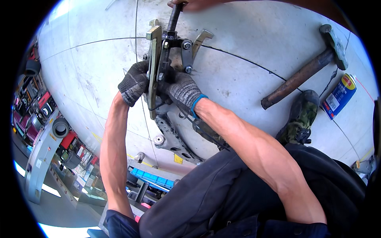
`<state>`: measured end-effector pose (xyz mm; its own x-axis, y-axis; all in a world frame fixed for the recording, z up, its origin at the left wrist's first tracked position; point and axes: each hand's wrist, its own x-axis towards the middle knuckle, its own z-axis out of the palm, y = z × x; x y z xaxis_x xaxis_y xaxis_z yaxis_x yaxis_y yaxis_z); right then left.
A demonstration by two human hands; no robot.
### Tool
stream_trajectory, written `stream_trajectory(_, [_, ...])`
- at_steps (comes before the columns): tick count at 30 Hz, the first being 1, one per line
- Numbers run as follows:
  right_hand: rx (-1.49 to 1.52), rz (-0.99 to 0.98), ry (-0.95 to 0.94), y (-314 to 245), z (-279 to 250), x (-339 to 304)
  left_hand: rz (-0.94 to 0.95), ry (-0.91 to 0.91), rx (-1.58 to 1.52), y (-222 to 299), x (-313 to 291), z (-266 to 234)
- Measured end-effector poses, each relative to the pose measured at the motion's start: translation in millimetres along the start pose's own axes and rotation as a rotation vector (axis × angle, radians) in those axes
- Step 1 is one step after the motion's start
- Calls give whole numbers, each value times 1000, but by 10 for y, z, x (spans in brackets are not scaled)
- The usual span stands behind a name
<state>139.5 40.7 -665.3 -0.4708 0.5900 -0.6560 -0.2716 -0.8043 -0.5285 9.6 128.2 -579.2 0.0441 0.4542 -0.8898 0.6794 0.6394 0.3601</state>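
Observation:
A steel gear puller (154,71) stands over the floor, its jaws linked by bolted plates and a threaded rod (174,19) rising from its middle. My left hand (134,81), in a dark grey knit glove, is closed at the puller's left side, fingers partly hidden behind the long jaw. My right hand (183,89), gloved with a blue cuff, is closed on its lower right side; its fingertips are hidden. Below them lies a dark metal suspension arm (174,137) with a round bushing. Another person's bare hand (194,4) is at the rod's top.
A hammer (301,75) with a worn wooden handle lies on the concrete to the right. A blue and yellow can (340,95) lies beside my camouflage shoe (300,115). Parts and tools crowd shelves (43,103) at the left. A blue tray (152,179) is near my leg.

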Motion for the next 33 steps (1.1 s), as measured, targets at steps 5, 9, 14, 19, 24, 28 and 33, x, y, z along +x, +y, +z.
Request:
stream_trajectory(5, [48, -7, 56, 140, 28, 72, 24, 7, 34, -33, 30, 0])
stream_trajectory(9, [71, 8, 40, 120, 28, 48, 59, 20, 39, -119, 51, -4])
stream_trajectory(14, [17, -31, 70, 201, 28, 112, 69, 15, 73, -95, 52, 10])
stream_trajectory(19, [53, 28, 30, 113, 28, 44, 56, 29, 17, -138, 56, 21])
stream_trajectory(24, [48, -9, 19, 34, 10, -14, 59, 95, 126, 31, -25, 84])
stream_trajectory(28, [67, 8, -23, -23, -67, -33, 8, 56, 136, 154, -50, 87])
stream_trajectory(33, [-105, 78, 12, -205, -53, -212, -13, -118, -79, -207, 121, -106])
